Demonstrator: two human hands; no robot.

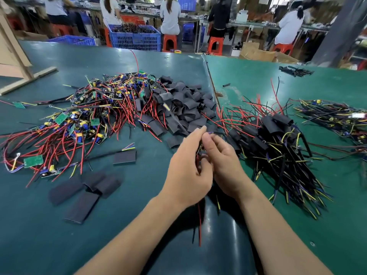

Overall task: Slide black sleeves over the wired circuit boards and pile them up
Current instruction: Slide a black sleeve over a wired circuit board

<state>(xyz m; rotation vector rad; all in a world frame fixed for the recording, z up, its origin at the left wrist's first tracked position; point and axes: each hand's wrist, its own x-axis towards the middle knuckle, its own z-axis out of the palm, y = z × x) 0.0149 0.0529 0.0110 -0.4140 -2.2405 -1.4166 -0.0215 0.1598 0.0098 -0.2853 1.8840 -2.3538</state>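
Far left on the green table (59, 225): tangled heap of bare boards (83, 116), then flat sleeves (83, 197), then a mound of sleeves (182, 108). Centre: left hand (188, 171) and right hand (222, 165) close together, fingers curled, pinching one wired piece between them, red wire (200, 225) dangling below; sleeve itself hidden. Best to gather the wires straight before pushing through. Right: sleeved pile (278, 139), near
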